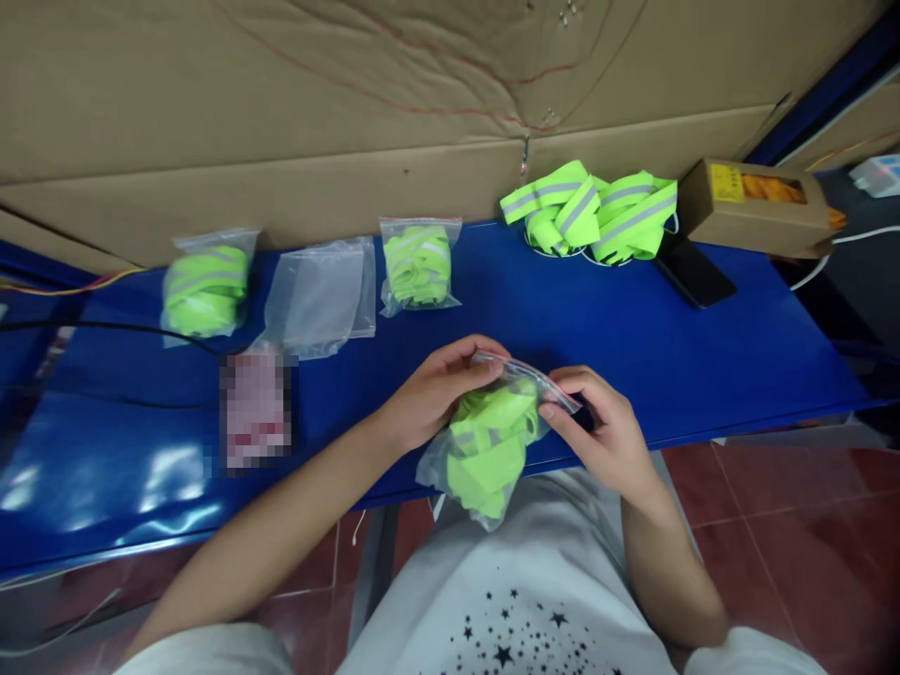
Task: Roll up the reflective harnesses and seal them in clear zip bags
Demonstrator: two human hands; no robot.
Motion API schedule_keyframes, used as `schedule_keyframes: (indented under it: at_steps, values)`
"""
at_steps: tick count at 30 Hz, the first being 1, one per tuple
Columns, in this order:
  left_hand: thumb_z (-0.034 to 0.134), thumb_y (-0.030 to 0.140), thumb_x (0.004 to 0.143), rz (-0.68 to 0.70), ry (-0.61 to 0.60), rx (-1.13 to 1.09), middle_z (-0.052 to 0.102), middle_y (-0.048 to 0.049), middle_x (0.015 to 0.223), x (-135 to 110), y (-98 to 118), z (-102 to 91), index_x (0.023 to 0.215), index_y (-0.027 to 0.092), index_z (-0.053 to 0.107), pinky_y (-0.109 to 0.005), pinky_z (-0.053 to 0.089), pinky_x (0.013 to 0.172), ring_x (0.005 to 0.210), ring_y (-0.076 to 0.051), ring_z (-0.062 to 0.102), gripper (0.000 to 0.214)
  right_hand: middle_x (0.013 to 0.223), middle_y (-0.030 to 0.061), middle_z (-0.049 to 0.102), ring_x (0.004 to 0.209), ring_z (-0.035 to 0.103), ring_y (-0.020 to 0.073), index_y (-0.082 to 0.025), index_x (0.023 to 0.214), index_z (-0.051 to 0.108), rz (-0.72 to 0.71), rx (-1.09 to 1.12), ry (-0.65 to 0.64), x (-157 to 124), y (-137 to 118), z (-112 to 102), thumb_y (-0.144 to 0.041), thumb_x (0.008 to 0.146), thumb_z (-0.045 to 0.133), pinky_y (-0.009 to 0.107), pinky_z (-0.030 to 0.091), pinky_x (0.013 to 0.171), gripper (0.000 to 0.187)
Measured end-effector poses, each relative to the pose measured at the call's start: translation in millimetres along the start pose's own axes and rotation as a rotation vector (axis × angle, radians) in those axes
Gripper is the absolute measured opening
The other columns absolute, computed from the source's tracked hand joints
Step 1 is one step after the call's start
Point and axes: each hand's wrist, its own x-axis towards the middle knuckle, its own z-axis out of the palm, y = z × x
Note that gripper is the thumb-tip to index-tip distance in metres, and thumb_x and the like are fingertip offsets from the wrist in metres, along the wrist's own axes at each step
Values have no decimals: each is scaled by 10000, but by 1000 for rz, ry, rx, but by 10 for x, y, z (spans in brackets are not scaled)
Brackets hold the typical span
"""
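Observation:
Between my hands, at the front edge of the blue table, hangs a clear zip bag (492, 450) with a bundled neon-yellow reflective strap (492, 436) inside. My left hand (450, 384) pinches the left end of the bag's top strip, thumb on top. At the right end of that strip, my right hand (597, 422) grips the zip edge between thumb and fingers. The bag's lower part sags toward my shirt. Farther back stand a filled zip bag (418, 267) and, to its left, another filled zip bag (206, 289). Flat clear bags (320, 295) lie between those two.
Two loose bundles of reflective strap (562, 208) sit at the back right, next to a black phone (696, 270) and a cardboard box (759, 206). A pixelated item (255, 408) lies left on the blue table (703, 366). A black cable (112, 326) crosses the left side.

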Motion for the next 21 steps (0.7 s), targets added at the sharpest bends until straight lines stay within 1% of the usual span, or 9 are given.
schedule_keyframes:
  at_steps: [2,4,6,8,10,13,16,18,21]
  values:
    - [872,439,780,-43,-24,20,743,-44,1029,-1,12,-18,1223,210,632,-291,563,748,849,-171,718,553,1066,36,703,967,676,179,-250,1090,658,-8,14,2,10,-32,55,-219,1004,660,329,530,838,92]
    - [908,441,739,-85,-64,61,746,-74,1130,-10,20,-37,1388,226,547,-336,577,823,962,-214,736,773,1117,49,699,1017,672,185,-251,1191,659,-33,-8,-28,25,-63,74,-213,1016,643,331,534,867,180]
    - [924,418,720,-104,-91,95,747,-81,1149,-21,16,-46,1442,231,511,-355,577,857,1013,-233,736,852,1169,65,680,1078,652,199,-250,1268,651,-50,-41,-85,39,-78,59,-239,1021,645,345,531,904,248]
    - [920,394,728,-104,-92,118,751,-66,1106,-23,-4,-42,1428,231,528,-346,573,842,987,-223,737,819,1161,70,657,1077,632,208,-243,1213,681,-52,-59,-152,48,-77,33,-289,1020,658,358,522,908,200]
    - [918,357,729,-95,-86,149,751,-41,1033,-13,-36,-29,1401,224,547,-326,567,816,937,-204,732,779,1113,62,636,1042,617,207,-233,1063,710,-47,-68,-223,55,-75,21,-345,1019,664,369,502,899,129]
    - [926,296,715,-94,-109,196,746,-6,925,12,-84,-7,1389,209,540,-296,553,793,886,-183,723,782,1073,49,618,1032,593,212,-219,902,704,-14,-173,-371,83,-100,57,-421,1038,625,399,441,901,257]
    - [920,271,725,-101,-114,181,748,-1,902,19,-93,3,1371,194,532,-278,546,794,886,-175,721,758,1089,62,621,1048,579,228,-196,857,692,35,-281,-460,132,-131,111,-472,1063,561,429,410,914,368]
    - [915,258,731,-100,-103,150,750,-1,914,12,-76,4,1363,200,536,-275,544,805,894,-172,720,739,1116,73,632,1082,591,236,-199,902,714,26,-239,-449,155,-121,102,-472,1058,572,435,431,939,345]
    - [927,241,707,-117,-77,100,749,1,928,2,-42,-1,1347,219,550,-275,546,803,863,-164,717,743,1132,77,687,1069,656,220,-232,1028,764,25,-14,-318,146,-56,-26,-407,1034,635,387,514,911,218]
